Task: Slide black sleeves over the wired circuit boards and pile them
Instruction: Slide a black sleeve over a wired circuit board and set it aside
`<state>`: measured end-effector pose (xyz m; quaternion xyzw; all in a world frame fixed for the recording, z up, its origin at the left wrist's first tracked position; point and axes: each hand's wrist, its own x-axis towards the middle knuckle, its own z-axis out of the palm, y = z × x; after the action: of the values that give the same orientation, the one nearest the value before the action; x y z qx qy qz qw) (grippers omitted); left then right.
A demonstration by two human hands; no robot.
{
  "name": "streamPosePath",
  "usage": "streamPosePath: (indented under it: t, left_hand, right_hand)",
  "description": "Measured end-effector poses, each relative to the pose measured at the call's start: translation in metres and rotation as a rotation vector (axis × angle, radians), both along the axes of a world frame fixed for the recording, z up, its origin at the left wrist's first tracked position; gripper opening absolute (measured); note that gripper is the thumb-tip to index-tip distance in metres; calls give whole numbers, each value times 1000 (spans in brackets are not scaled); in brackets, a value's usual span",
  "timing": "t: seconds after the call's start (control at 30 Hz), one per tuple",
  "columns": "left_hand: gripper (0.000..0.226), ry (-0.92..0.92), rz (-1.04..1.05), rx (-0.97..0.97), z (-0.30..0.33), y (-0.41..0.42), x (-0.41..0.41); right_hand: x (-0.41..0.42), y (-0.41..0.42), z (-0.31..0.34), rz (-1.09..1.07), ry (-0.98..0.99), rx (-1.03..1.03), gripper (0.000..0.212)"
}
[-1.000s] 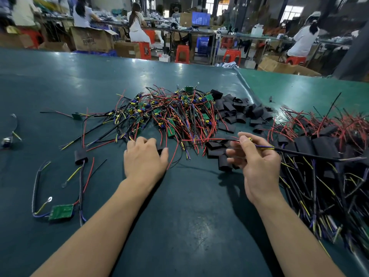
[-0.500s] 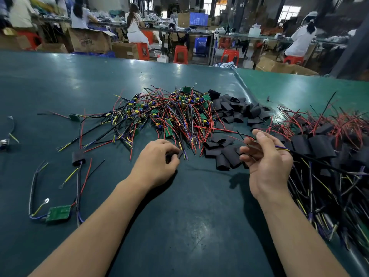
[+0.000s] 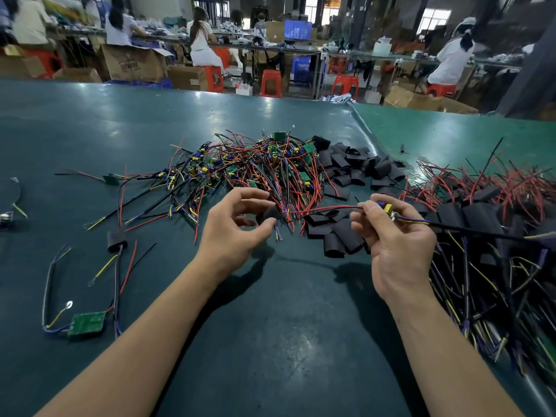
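Square the short black tube sleeve open, then feed the wire ends through before the board. Your left hand pinches that sleeve, thumb against fingertips, above the dark green worktop. Your right hand grips the wired circuit board, sleeve just beside it.

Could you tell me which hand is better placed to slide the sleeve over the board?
Left hand: it pinches the sleeve, free to move. The right hand grips the board by its wires.
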<state>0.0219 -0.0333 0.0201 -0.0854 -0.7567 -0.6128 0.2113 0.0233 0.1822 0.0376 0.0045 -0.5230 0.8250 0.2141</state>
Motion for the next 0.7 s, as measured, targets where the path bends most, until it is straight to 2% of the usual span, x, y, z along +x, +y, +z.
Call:
streamPosePath:
  t: [0.1,0.27,0.5,0.7]
  left_hand:
    - [36,9,-55,96,0,4,2]
    - [39,11,-143,146,0,6,4]
    - [45,29,-186,71,-1,7,5]
    - [48,48,-235,11,-2,8,6]
  right_hand:
    - [-1,-1,0,-10,10,-29,11]
    - [-1,2,1,-23,21,-58,11]
    - [-2,1,0,-5,-9,-68,11]
    - [-4,4,2,13,-122,-187,10]
